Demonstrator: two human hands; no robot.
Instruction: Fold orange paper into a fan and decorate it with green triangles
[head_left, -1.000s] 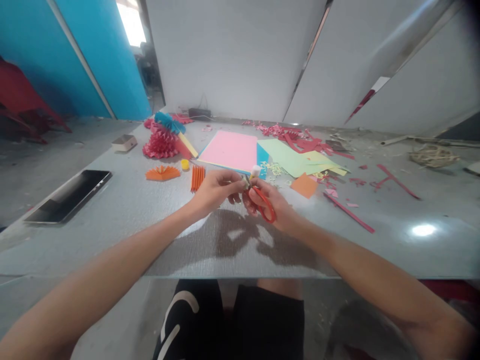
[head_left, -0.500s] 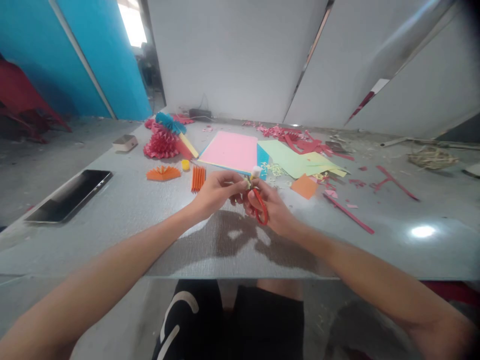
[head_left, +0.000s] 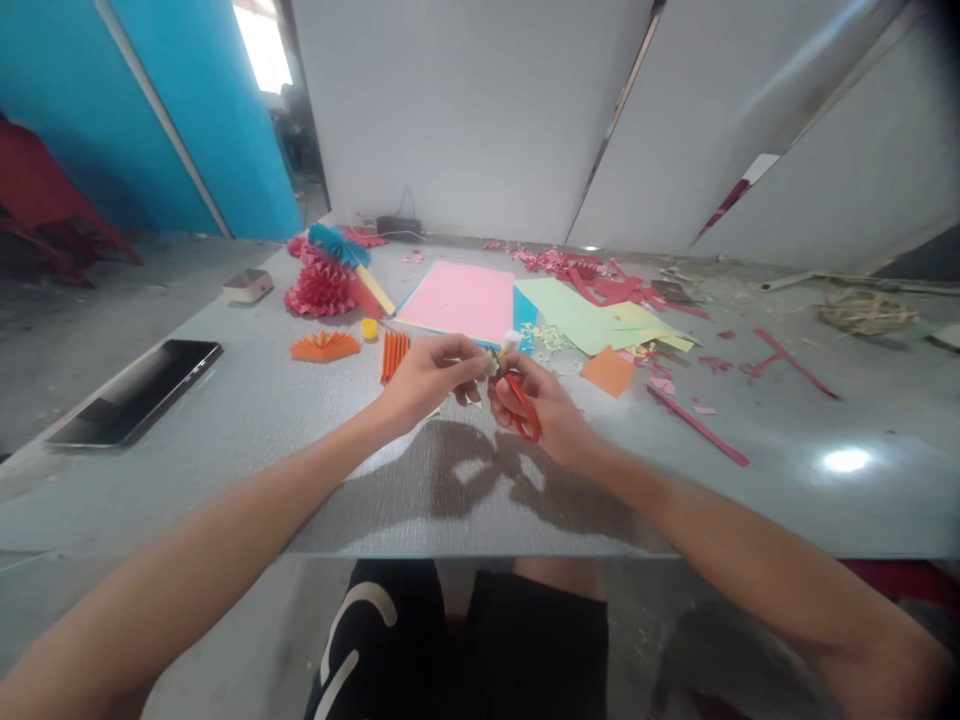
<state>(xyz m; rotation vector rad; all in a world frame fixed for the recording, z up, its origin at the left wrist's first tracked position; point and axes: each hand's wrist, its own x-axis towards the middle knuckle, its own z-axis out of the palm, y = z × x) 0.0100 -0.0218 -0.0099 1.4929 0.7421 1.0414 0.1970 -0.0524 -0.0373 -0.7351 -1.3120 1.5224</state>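
Your right hand (head_left: 544, 405) is closed through the light, stiff red scissors (head_left: 523, 410), best held by their loops, above the desk (head_left: 225, 470), while your left hand (head_left: 431, 380) pinches a small pale piece (head_left: 510, 343), probably flimsy and partly hidden, at the blades.

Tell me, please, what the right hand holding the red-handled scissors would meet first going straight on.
The right hand would probably meet the small pale paper scrap pinched by the left hand, though depth is unclear.

Bright light, white glare on the tabletop (head_left: 780, 490), bowed fisheye edges
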